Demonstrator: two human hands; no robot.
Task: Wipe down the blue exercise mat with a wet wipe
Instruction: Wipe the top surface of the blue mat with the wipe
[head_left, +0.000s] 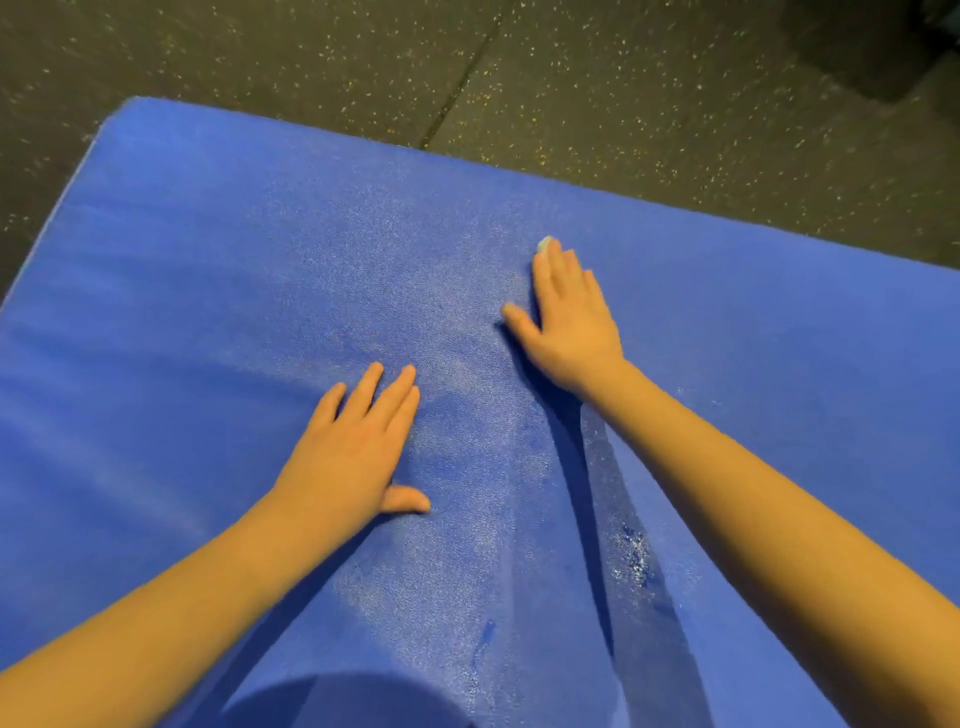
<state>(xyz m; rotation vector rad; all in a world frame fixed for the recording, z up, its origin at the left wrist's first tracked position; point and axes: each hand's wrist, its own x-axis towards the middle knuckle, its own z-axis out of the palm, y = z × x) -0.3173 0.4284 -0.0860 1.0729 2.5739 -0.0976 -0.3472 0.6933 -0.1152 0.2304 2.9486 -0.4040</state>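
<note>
The blue exercise mat (208, 291) fills most of the view, with a pale, shiny damp band running down its middle. My right hand (566, 317) lies flat on the mat with straight fingers and presses a small white wet wipe (544, 244) under its fingertips; only a corner of the wipe shows beyond them. My left hand (358, 447) rests flat on the mat nearer to me, fingers straight, thumb out to the side, with nothing under it that I can see.
Dark speckled rubber floor (623, 78) lies beyond the mat's far edge and past its rounded far-left corner (130, 106). A seam between floor tiles runs toward the mat. A dark object sits at the top right (878, 47).
</note>
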